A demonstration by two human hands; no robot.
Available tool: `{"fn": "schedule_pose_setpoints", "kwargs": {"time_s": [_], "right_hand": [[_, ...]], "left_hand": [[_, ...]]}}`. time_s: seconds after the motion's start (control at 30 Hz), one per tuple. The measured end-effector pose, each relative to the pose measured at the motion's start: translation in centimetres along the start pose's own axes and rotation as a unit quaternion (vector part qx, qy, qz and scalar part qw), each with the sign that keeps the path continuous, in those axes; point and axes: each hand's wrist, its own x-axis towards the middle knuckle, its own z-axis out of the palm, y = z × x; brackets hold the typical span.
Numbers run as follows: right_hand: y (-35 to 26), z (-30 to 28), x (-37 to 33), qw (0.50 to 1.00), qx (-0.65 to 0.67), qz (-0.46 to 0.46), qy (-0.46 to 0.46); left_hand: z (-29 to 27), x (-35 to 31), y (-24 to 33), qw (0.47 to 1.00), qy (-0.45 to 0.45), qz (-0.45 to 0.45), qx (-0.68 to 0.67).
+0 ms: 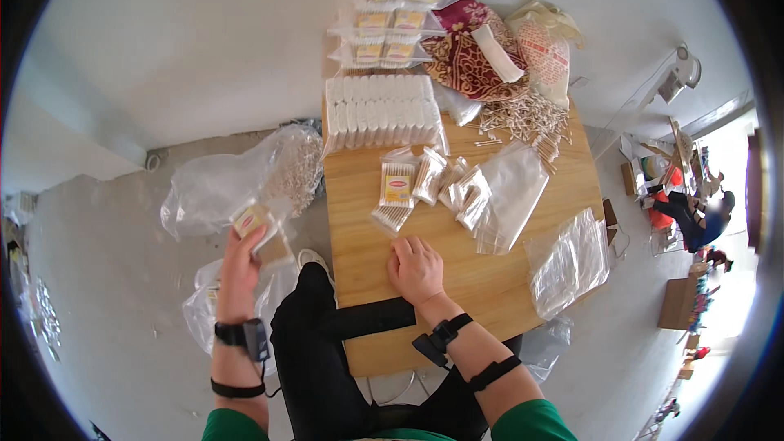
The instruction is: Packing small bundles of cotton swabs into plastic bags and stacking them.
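Note:
Off the table's left side, my left hand [242,257] is closed on a small packet [250,219] with a yellow and white label and clear plastic around it. What is inside the packet is too small to tell. My right hand [416,268] rests on the wooden table [367,261] near its left edge, fingers curled under and no object showing in them. Beyond that hand lies a clear bag of cotton swabs with a yellow label [397,186]. Several unlabelled clear bags of cotton swabs [430,175] lie beside it.
White wrapped bundles [382,110] stand at the table's back left, with yellow-labelled packs [388,20] behind. Loose cotton swabs [527,120] are heaped by a patterned red cloth [465,49]. Flat clear bags [510,196] lie rightward. A large plastic bag [220,184] sits on the floor. People work far right.

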Motion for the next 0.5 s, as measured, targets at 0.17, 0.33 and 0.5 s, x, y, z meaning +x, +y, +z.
{"fn": "schedule_pose_setpoints", "kwargs": {"time_s": [0.17,0.33,0.5], "right_hand": [[0.3,-0.1,-0.4,0.999,-0.029,0.019,-0.018],[0.5,-0.7,-0.4,1.0,-0.003,0.015,-0.012],[0.6,0.0,-0.4,1.0,-0.017,0.011,0.001]], "left_hand": [[5.4,-2.8,0.6,0.882,0.128,0.254,0.376],[9.8,-5.5,1.2,0.972,0.0,0.18,0.151],[14.9,-0.5,-2.9,0.979,-0.092,0.081,0.164]]}}
